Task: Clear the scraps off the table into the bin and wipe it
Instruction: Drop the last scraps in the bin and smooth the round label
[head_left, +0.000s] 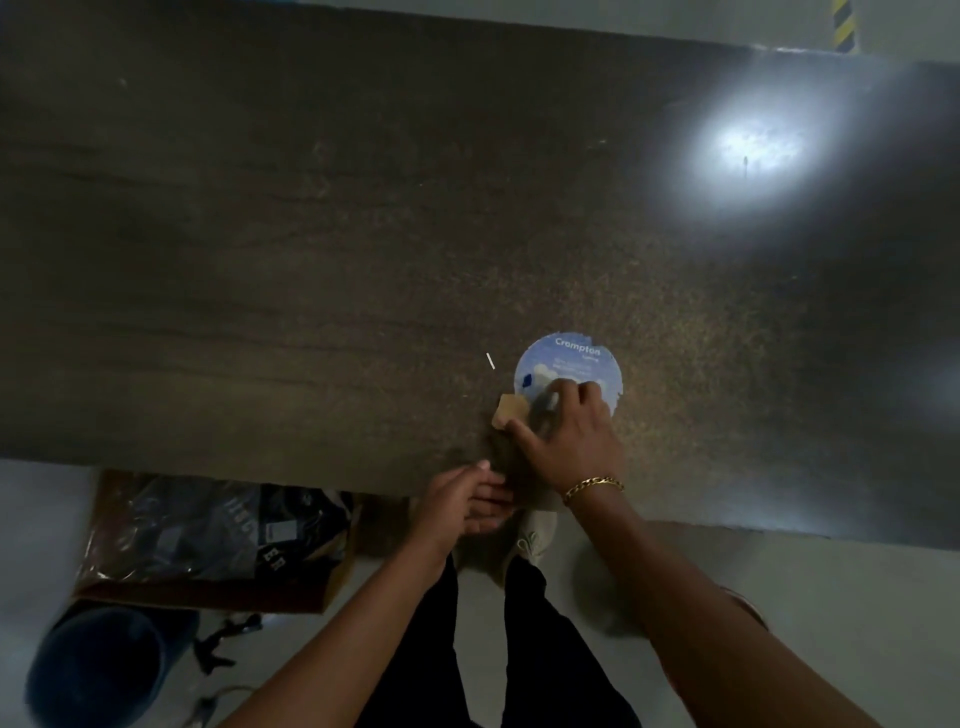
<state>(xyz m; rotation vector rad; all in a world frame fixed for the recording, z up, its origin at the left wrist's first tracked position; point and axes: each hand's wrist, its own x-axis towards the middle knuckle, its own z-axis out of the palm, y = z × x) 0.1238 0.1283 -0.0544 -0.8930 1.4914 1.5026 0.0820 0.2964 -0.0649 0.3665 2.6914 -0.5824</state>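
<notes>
A round blue printed card disc (569, 364) lies on the brown table (311, 234) near its front edge. A small tan cardboard scrap (509, 410) lies against the disc's lower left. My right hand (566, 436) rests over both, fingers curled on the disc's near part, with something grey and thin under the fingers. My left hand (467, 501) is cupped, palm up, at the table's front edge just below the right hand. A tiny white sliver (490, 360) lies left of the disc. A dark blue bin (98, 670) stands on the floor at lower left.
An open cardboard box (208, 540) with plastic-wrapped dark items sits on the floor under the table's front edge, left of my legs. Cables lie on the floor by the bin. A bright light glare marks the table's far right.
</notes>
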